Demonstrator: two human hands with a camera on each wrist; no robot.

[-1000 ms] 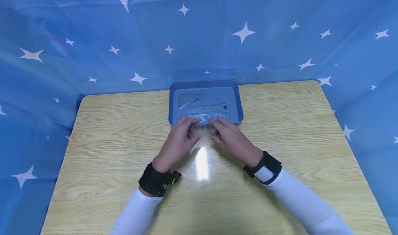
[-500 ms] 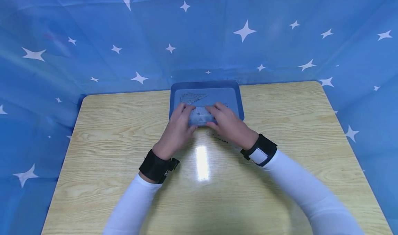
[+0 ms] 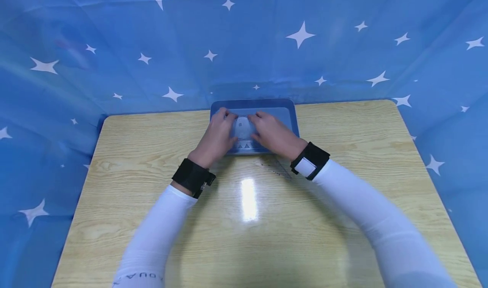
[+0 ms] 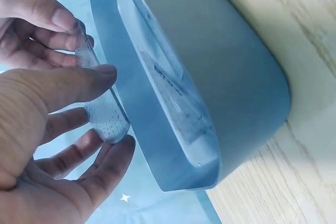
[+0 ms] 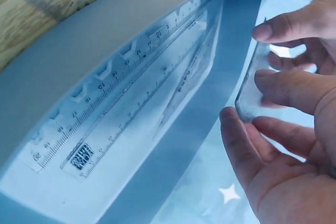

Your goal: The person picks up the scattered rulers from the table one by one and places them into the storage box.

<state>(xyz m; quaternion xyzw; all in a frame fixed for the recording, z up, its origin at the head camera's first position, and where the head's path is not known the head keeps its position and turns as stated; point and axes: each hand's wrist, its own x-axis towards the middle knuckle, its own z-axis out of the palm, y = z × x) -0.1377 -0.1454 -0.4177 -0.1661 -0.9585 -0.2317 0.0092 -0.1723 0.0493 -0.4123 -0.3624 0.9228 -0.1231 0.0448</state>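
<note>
My left hand (image 3: 217,134) and right hand (image 3: 275,134) hold a clear plastic protractor (image 4: 108,114) between them, above the blue tray (image 3: 293,117). Thumbs and fingers pinch its two ends in both wrist views. Inside the tray lie a clear ruler with cut-out shapes (image 5: 102,83), a shorter clear ruler (image 5: 118,124) and a clear set square (image 4: 176,106). In the head view the hands and protractor hide much of the tray's contents.
A clear drawing piece with dark markings (image 3: 277,167) lies on the wooden table (image 3: 152,152) in front of the tray, partly beside the right wrist. A blue star-patterned cloth (image 3: 251,38) hangs behind the tray and at both sides.
Both hands have moved forward with the protractor, from the tray's front edge to above its middle. The clear piece on the table has come into fuller view.
</note>
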